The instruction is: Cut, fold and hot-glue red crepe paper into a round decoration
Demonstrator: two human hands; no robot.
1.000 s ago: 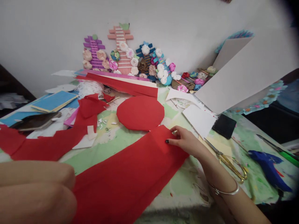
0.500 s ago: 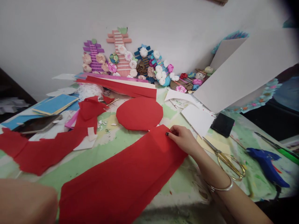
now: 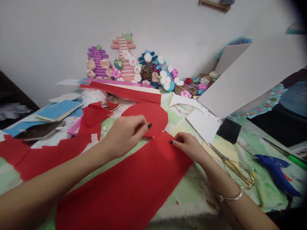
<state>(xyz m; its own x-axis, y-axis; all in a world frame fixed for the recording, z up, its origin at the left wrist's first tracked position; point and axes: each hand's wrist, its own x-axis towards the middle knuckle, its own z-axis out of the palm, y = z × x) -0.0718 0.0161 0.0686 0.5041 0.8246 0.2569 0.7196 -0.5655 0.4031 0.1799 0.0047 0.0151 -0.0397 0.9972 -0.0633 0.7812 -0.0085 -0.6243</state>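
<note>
A long red sheet point(image 3: 115, 191) stretches from the table's front edge toward the middle. At its far end my right hand point(image 3: 188, 145) pinches the border between thumb and fingers. Just beyond that end lies a red rounded piece point(image 3: 155, 115), flat on the table. Over the left side of the rounded piece hovers my left hand point(image 3: 129, 132), fingers curled in and thumb against them; whatever it may hold is hidden. Gold-handled scissors point(image 3: 231, 164) rest right of my right hand, partly on a yellowish paper.
A blue glue gun point(image 3: 275, 174) and a green-handled knife point(image 3: 292, 158) lie at right, near a black flat object point(image 3: 229, 130). Red scraps point(image 3: 52, 159), a phone point(image 3: 39, 130) and blue cards point(image 3: 59, 109) cover the left. Flower-decorated crafts point(image 3: 124, 60) lean on the wall.
My left hand has come up from the lower left corner to above the rounded piece. My right hand keeps its pinch on the red sheet. The view has tilted slightly.
</note>
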